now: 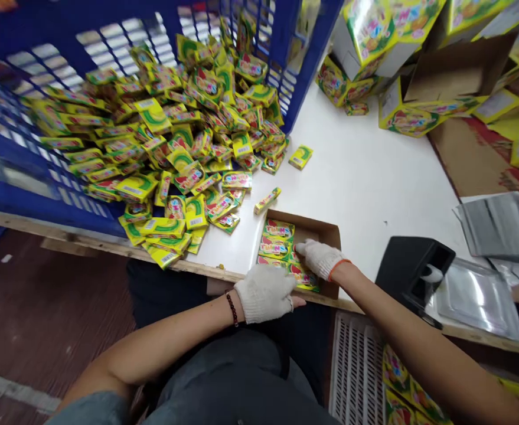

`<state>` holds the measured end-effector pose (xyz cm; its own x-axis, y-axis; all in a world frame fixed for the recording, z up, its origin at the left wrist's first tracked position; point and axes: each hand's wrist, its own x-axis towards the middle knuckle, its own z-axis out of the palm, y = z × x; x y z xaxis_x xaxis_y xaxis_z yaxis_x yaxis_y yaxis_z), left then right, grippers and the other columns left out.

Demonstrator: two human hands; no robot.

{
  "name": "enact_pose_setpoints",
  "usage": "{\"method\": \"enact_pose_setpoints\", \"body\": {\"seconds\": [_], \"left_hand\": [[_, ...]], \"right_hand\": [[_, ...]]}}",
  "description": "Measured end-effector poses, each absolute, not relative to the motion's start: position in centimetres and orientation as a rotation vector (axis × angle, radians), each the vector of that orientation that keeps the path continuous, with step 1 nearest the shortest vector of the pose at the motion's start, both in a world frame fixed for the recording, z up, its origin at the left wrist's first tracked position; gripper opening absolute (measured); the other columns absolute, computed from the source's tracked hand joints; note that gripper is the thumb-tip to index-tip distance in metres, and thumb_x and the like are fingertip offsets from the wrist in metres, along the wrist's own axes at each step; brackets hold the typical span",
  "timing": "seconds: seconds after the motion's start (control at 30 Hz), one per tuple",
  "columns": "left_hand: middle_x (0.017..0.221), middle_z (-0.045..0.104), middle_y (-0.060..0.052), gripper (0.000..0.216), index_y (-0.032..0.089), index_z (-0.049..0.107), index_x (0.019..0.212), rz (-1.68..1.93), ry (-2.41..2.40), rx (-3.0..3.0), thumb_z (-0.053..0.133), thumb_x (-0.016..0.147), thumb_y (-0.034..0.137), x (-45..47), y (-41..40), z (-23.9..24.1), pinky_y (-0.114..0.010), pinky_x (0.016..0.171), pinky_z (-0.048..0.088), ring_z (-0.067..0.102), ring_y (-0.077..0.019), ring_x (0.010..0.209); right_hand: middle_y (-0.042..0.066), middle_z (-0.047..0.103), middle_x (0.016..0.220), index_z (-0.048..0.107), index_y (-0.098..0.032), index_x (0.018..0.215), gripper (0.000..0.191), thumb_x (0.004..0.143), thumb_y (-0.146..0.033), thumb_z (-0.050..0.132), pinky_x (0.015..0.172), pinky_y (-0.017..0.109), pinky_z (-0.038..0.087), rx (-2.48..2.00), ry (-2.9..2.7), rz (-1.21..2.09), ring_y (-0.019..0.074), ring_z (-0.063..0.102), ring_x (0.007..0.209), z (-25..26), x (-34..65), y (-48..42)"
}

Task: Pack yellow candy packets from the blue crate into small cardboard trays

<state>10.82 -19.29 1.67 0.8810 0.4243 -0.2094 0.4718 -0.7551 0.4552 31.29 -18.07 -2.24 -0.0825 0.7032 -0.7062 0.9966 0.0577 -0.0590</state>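
Observation:
An open shallow brown carton (316, 224) stands at the table's front edge. Small yellow-green candy boxes (274, 248) with fruit pictures lie in rows in its left part. My left hand (265, 293), in a white knit glove, grips the carton's near wall; one bare fingertip sticks out below. My right hand (319, 257), gloved too, reaches into the carton from the right. Its fingers are bunched on a small candy box beside the left rows, partly hidden under them. The right part of the carton shows bare cardboard.
A blue plastic crate (307, 65), tipped toward me, spills a heap of candy boxes (188, 141) at the left. Yellow display cartons (414, 112) pile up at the back right. A black tape dispenser (412, 274) and clear plastic trays (476, 298) lie right of my arm.

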Motion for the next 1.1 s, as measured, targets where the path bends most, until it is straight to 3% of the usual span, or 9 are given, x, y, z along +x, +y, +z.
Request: {"method": "enact_pose_setpoints", "body": {"seconds": [0.13,0.23,0.3,0.4,0.6,0.73,0.83,0.93,1.1], "left_hand": [[0.092,0.067,-0.007,0.023,0.018,0.063,0.088,0.438,0.885,2.548,0.046,0.096,0.030,7.4,-15.9,1.9,-0.031,0.082,0.050,0.063,-0.0186,0.089],[0.102,0.067,-0.008,0.019,0.019,0.064,0.098,0.690,1.171,2.440,0.049,0.094,0.029,6.3,-13.7,1.9,-0.035,0.092,0.049,0.062,-0.0213,0.101],[0.114,0.066,-0.009,0.029,0.019,0.061,0.116,0.649,1.235,2.321,0.053,0.091,0.032,7.1,-13.2,1.4,-0.037,0.097,0.048,0.060,-0.0239,0.111],[0.107,0.069,-0.008,0.043,0.019,0.053,0.131,0.325,1.293,2.072,0.053,0.089,0.030,9.2,-13.5,-0.1,-0.036,0.087,0.051,0.064,-0.0241,0.100],[0.094,0.070,-0.004,0.028,0.022,0.061,0.115,0.237,1.192,1.996,0.047,0.092,0.032,9.9,-13.5,-1.7,-0.031,0.079,0.048,0.064,-0.0208,0.087],[0.106,0.067,-0.010,0.024,0.019,0.063,0.102,0.305,1.360,2.291,0.049,0.092,0.036,7.7,-10.9,-0.4,-0.035,0.088,0.045,0.061,-0.0236,0.100],[0.109,0.065,-0.016,0.031,0.016,0.061,0.107,0.064,1.710,2.476,0.058,0.085,0.037,5.9,-7.8,0.6,-0.043,0.091,0.041,0.058,-0.0314,0.107],[0.107,0.066,-0.016,0.040,0.016,0.058,0.114,-0.191,1.816,2.475,0.063,0.079,0.035,4.8,-5.6,1.0,-0.045,0.091,0.037,0.058,-0.0332,0.107],[0.112,0.063,-0.014,0.043,0.017,0.058,0.120,0.126,1.680,2.633,0.060,0.080,0.033,5.9,-6.8,3.0,-0.043,0.089,0.040,0.056,-0.0316,0.107]], "right_hand": [[0.012,0.068,0.105,0.070,-0.018,0.102,0.023,0.084,-0.018,0.054,0.072,0.029,0.044,1.810,1.832,-0.880,0.0231,0.066,0.091,-1.9,31.2,-17.0],[0.012,0.068,0.110,0.069,-0.018,0.104,0.027,0.088,-0.018,0.047,0.077,0.029,0.045,2.146,1.845,-0.739,0.0226,0.065,0.097,-1.1,31.2,-16.7],[0.012,0.065,0.119,0.067,-0.020,0.112,0.032,0.088,-0.020,0.046,0.081,0.031,0.046,2.274,1.796,-0.668,0.0250,0.063,0.104,-1.1,31.2,-16.8],[0.011,0.063,0.126,0.064,-0.024,0.121,0.037,0.089,-0.025,0.046,0.085,0.033,0.046,2.271,1.735,-0.760,0.0267,0.062,0.108,-2.1,31.1,-17.2],[0.011,0.062,0.128,0.060,-0.020,0.129,0.045,0.086,-0.019,0.046,0.092,0.032,0.044,2.201,1.941,-0.690,0.0259,0.058,0.115,-4.2,29.9,-17.8],[0.010,0.065,0.123,0.063,-0.020,0.122,0.040,0.085,-0.017,0.046,0.089,0.029,0.045,2.236,1.940,-0.745,0.0232,0.061,0.110,-4.2,29.3,-17.8],[0.010,0.065,0.125,0.062,-0.022,0.122,0.040,0.087,-0.020,0.044,0.085,0.031,0.047,2.322,1.865,-0.786,0.0239,0.063,0.107,-4.3,29.2,-17.5],[0.012,0.064,0.127,0.061,-0.021,0.124,0.042,0.086,-0.020,0.045,0.088,0.032,0.046,2.363,1.865,-0.814,0.0253,0.062,0.109,-4.3,29.2,-17.4],[0.011,0.067,0.111,0.063,-0.015,0.111,0.033,0.087,-0.016,0.041,0.090,0.028,0.045,2.610,2.026,-0.910,0.0201,0.061,0.102,-1.7,29.8,-17.1]]}}
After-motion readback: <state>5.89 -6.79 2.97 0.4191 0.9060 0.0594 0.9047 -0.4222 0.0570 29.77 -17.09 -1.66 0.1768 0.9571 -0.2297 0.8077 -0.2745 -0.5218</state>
